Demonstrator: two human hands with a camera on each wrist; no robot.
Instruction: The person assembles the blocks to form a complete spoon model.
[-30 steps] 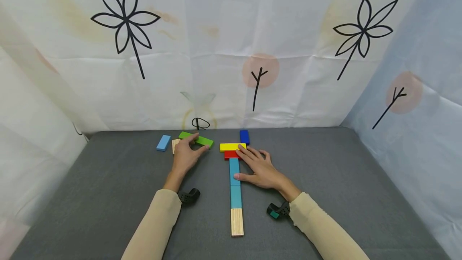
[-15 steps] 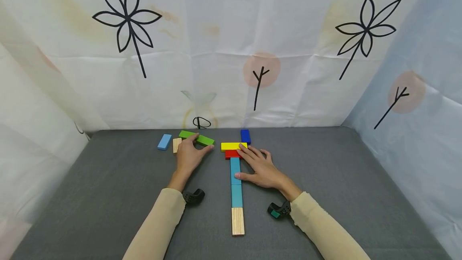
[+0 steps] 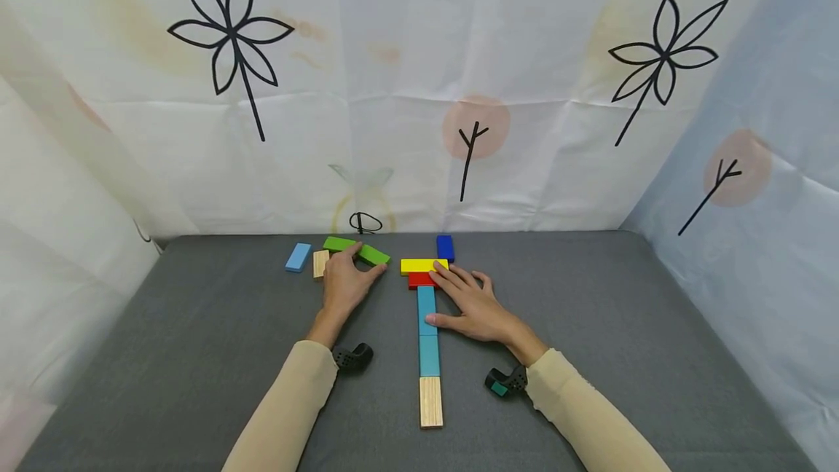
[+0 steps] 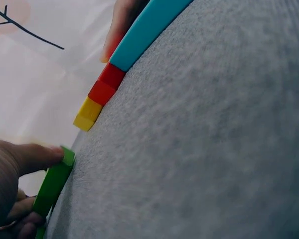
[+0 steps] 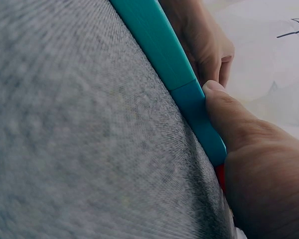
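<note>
My left hand (image 3: pixel 345 284) pinches a green block (image 3: pixel 374 256) by its ends, between thumb and fingers. A second green block (image 3: pixel 339 244) lies just behind the fingertips. In the left wrist view the thumb presses on one end of the held green block (image 4: pixel 55 181). My right hand (image 3: pixel 475 309) lies with fingers spread over a row of blocks. Its fingertips touch the yellow block (image 3: pixel 416 266) and red block (image 3: pixel 420 280), and its thumb rests on the upper light-blue block (image 3: pixel 426 304). A teal block (image 3: pixel 429 355) and a plain wooden block (image 3: pixel 430 403) continue the row towards me.
A dark blue block (image 3: pixel 445 248) stands behind the yellow one. To the left lie a light-blue block (image 3: pixel 298 258) and a wooden block (image 3: pixel 320 264), partly hidden by my left hand. A grey cloth (image 3: pixel 590 312) covers the table, and a white printed curtain (image 3: pixel 393 57) hangs behind.
My left hand has shifted very slightly to the right, and the two green blocks now show a small step between them. The right hand and its row have stayed put.
</note>
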